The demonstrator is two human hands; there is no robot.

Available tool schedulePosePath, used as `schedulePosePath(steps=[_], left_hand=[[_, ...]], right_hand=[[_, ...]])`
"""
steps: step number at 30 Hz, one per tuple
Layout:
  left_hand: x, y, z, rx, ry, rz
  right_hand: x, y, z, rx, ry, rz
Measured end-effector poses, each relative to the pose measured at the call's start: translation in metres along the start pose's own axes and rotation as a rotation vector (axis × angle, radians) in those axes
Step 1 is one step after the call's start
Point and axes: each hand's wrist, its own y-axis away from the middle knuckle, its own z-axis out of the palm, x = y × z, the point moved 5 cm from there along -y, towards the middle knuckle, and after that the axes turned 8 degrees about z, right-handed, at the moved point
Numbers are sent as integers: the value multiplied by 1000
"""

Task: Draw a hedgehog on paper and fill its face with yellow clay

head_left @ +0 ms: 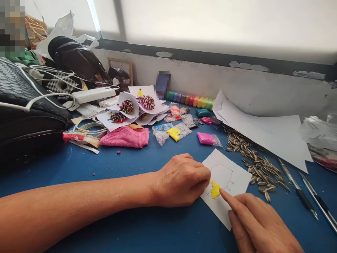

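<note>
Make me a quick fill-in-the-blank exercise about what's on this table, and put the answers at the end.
1. Between the left hand and the right hand, the clay on the paper is ____.
2. The cloth is ____.
3. To the right of the seeds lie two slim ____.
4. The tabletop is ____.

Missing words: yellow; pink; pens; blue.

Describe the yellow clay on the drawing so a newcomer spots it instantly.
On the blue table, find the white sheet with a drawn outline. The yellow clay lies on it, touched by the right hand, unlike the yellow lump among plastic bags.
</note>
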Motion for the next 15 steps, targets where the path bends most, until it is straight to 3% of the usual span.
schedulePosePath(steps=[6, 15], left_hand=[[0, 1, 0, 3, 8, 2], [1, 1, 1, 3, 1, 5]], right_hand=[[1, 1, 6, -55, 48, -7], [-6, 0, 5, -28, 18, -34]])
